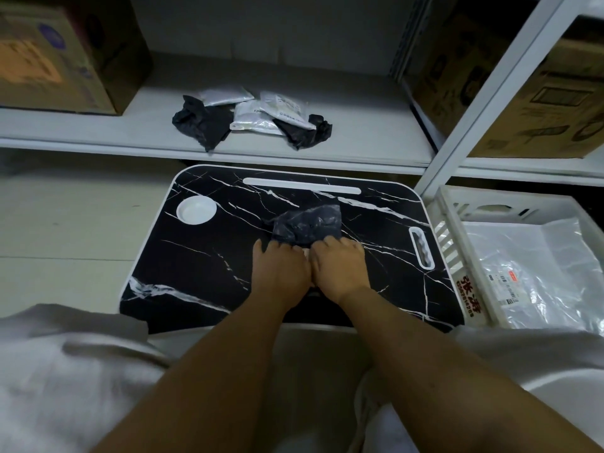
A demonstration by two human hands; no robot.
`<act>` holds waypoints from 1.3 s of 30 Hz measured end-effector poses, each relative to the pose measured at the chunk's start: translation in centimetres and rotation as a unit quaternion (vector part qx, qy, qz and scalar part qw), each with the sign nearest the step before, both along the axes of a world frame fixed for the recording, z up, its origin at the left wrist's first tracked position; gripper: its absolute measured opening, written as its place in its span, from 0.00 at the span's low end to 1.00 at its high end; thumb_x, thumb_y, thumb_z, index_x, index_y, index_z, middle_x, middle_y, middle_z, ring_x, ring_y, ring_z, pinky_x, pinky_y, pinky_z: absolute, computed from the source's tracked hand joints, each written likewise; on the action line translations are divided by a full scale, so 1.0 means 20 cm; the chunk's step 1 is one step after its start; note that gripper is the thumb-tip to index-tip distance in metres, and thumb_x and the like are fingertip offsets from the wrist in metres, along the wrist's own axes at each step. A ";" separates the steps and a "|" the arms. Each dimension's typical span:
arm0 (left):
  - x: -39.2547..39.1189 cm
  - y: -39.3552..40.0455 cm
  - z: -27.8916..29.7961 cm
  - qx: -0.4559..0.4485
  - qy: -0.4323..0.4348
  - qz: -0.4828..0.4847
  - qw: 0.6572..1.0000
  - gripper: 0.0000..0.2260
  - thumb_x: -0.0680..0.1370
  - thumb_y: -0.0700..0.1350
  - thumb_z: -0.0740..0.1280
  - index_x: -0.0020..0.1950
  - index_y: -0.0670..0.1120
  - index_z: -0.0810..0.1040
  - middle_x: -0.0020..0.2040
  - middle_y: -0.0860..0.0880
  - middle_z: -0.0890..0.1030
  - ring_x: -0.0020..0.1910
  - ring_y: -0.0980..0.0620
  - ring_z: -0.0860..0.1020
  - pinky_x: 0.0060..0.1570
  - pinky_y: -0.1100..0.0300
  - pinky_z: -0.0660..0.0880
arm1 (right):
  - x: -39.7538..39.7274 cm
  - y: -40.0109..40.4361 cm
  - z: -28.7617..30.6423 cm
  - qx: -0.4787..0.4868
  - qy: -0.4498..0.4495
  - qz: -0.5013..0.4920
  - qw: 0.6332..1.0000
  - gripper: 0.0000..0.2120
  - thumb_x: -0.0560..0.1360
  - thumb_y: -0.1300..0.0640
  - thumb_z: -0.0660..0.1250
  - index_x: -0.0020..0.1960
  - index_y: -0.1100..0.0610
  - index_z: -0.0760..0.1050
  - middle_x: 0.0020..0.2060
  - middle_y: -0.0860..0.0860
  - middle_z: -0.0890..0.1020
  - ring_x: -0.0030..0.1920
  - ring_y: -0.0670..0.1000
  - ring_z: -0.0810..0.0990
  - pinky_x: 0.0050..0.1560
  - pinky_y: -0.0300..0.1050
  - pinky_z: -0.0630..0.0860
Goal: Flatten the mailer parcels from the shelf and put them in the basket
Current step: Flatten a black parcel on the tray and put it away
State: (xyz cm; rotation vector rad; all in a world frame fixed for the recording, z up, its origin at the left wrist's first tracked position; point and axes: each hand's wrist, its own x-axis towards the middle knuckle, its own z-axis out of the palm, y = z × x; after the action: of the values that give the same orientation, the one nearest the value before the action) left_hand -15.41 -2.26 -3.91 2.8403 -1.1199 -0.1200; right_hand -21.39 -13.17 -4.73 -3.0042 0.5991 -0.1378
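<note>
Because the dark mailer parcel (pixel 307 225) needs a firm backing to be pressed flat, it lies on the black marble-patterned surface (pixel 202 256), in front of the shelf (pixel 359 138) and beside the basket (pixel 457 230).

Item, in hand: one dark grey mailer, crumpled, far half puffed up, near edge under both hands. Left hand (pixel 281 266) and right hand (pixel 340 263) lie side by side, touching each other, palms down, fingers extended and pressing on the near edge; neither is curled round the parcel. Judged purpose: to pin the near end so that air and creases can be pushed out toward the far end.

Items, waiting: a small heap of parcels on the shelf (pixel 251 117), black and silver-white mixed, overlapping, all crumpled. Kept within reach above the work area, probably to be drawn one at a time.

Items, done: pale flattened mailers (pixel 523 269) lying in the white basket, which stands just beside the right edge of the surface, apparently so a finished parcel needs only a short sideways move.

Other: cardboard boxes (pixel 65 53) on the shelf, to either side of the heap.

Stage, as judged: flattening under way; transfer to the basket not yet done for this parcel.
</note>
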 end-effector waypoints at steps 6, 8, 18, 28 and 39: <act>0.00 -0.08 -0.06 -0.085 0.018 -0.032 0.996 0.16 0.81 0.47 0.57 0.67 0.44 0.69 0.65 0.46 0.72 0.64 0.49 0.68 0.66 0.57 0.64 | 0.06 -0.02 -0.01 0.079 0.070 -0.004 0.994 0.27 0.80 0.51 0.59 0.77 0.48 0.55 0.76 0.48 0.58 0.76 0.53 0.54 0.73 0.55 0.57; -0.01 -0.07 -0.13 -0.066 0.065 -0.027 0.995 0.22 0.81 0.50 0.57 0.74 0.44 0.60 0.74 0.45 0.63 0.74 0.47 0.60 0.73 0.53 0.57 | 0.04 -0.04 -0.05 0.144 0.123 -0.016 0.982 0.27 0.83 0.46 0.50 0.79 0.44 0.46 0.79 0.46 0.48 0.78 0.51 0.44 0.75 0.60 0.48; 0.04 -0.06 -0.09 0.111 0.113 0.120 0.980 0.31 0.81 0.60 0.41 0.78 0.42 0.51 0.79 0.43 0.50 0.77 0.41 0.46 0.72 0.36 0.43 | 0.10 -0.05 -0.10 0.120 0.124 -0.099 0.980 0.27 0.82 0.40 0.45 0.74 0.52 0.63 0.77 0.54 0.58 0.78 0.53 0.49 0.74 0.63 0.47; 0.20 -0.09 -0.11 0.047 0.143 0.053 0.987 0.25 0.82 0.54 0.47 0.78 0.49 0.50 0.79 0.49 0.48 0.78 0.48 0.44 0.72 0.40 0.46 | 0.25 -0.12 -0.06 0.169 0.172 -0.007 0.970 0.23 0.83 0.44 0.44 0.78 0.42 0.53 0.79 0.47 0.50 0.78 0.53 0.45 0.75 0.61 0.48; 0.24 -0.07 -0.09 0.122 0.106 0.211 0.964 0.34 0.79 0.63 0.43 0.78 0.46 0.37 0.77 0.39 0.37 0.76 0.41 0.36 0.71 0.35 0.41 | 0.27 -0.11 -0.04 0.171 0.172 -0.175 0.954 0.34 0.79 0.33 0.41 0.80 0.49 0.45 0.79 0.56 0.44 0.78 0.59 0.41 0.73 0.68 0.41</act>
State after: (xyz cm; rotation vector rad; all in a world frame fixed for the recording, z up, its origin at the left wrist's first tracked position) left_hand -10.58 -3.72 -5.78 3.1071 -0.4704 -0.5489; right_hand -16.02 -15.45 -5.60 -2.5731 1.0624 0.4350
